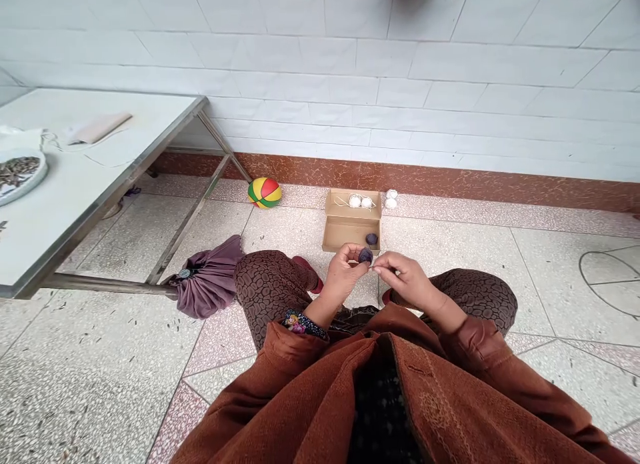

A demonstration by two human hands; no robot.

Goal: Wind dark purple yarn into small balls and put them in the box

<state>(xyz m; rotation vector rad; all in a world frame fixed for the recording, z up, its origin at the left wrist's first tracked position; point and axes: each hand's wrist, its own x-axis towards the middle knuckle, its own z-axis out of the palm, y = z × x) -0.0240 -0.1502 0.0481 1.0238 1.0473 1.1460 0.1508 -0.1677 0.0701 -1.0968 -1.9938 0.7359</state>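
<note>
Between the thumb and fingers of my left hand (344,276) is a small round piece of dark purple knitted or crocheted yarn work (365,255). My right hand (407,277) is closed in a pinch close beside it, on a thin, pale needle-like tool (371,265) whose tip meets the yarn work. Just beyond both hands, an open cardboard box (345,232) stands on the floor. A dark purple yarn ball (371,239) lies in its right corner. Two white yarn balls (355,201) with loose strands rest on the raised lid.
More white balls (391,199) sit right of the box. A colourful ball (265,193) lies by the wall. Left stands a metal-framed table (150,117) with a tray (43,174); a purple cloth bag (210,277) is below. A wire stand (613,283) is at right.
</note>
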